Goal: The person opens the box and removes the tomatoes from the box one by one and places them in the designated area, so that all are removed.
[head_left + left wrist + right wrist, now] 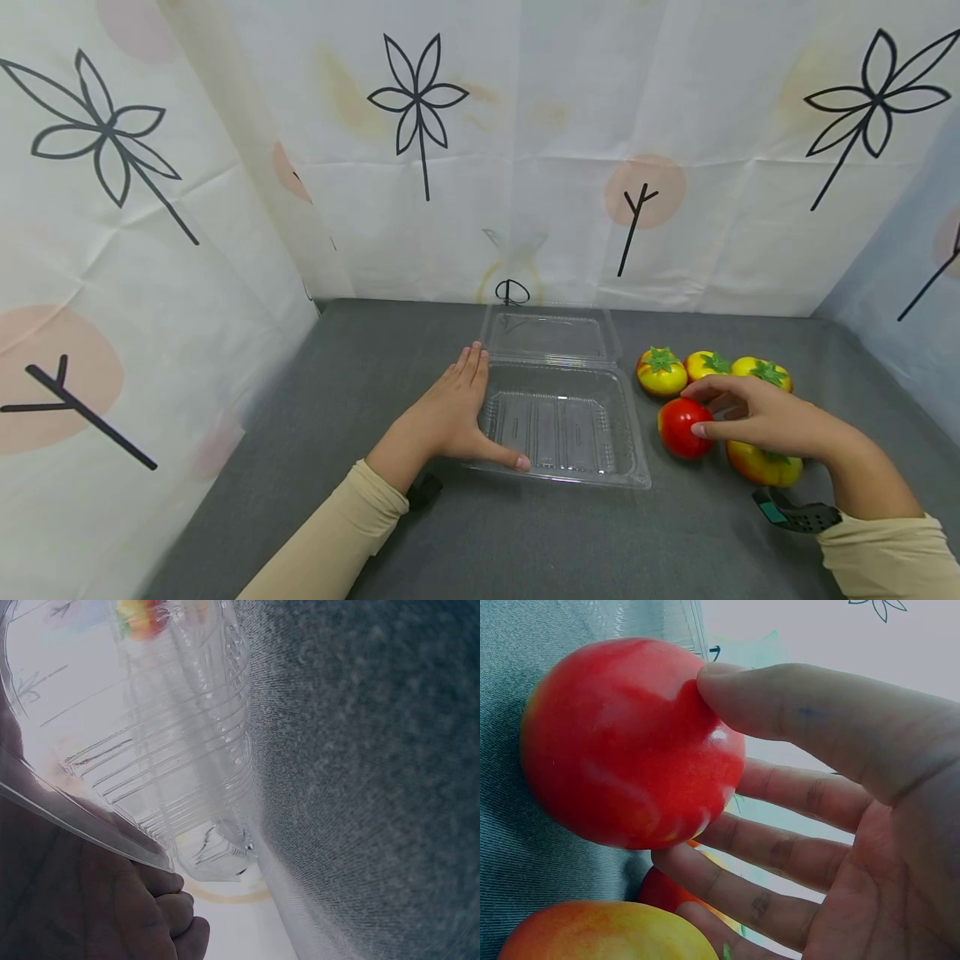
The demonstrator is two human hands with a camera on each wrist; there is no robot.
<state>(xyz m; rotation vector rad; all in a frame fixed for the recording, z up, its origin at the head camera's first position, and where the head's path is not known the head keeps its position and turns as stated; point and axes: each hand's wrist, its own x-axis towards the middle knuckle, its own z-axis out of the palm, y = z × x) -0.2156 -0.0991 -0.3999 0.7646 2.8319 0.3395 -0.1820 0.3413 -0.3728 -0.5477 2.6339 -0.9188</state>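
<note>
On the grey table a clear plastic clamshell container (555,479) lies with its lid (551,333) folded back behind it. My left hand (457,408) rests along the container's left rim, fingers straight and thumb stretched over the front edge. In the left wrist view, fingers (176,911) lie against the clear wall. To the right of the container, my right hand (750,412) holds a shiny red tomato (684,429) between thumb and fingers. The right wrist view shows the thumb on one side of the tomato (622,742) and the fingers around the other.
Behind the right hand stand several yellow-red tomatoes with green leafy tops, among them one at the left (662,372) and one at the back right (761,371). Another tomato (765,465) sits under the right wrist. A patterned white cloth (555,225) hangs behind the table.
</note>
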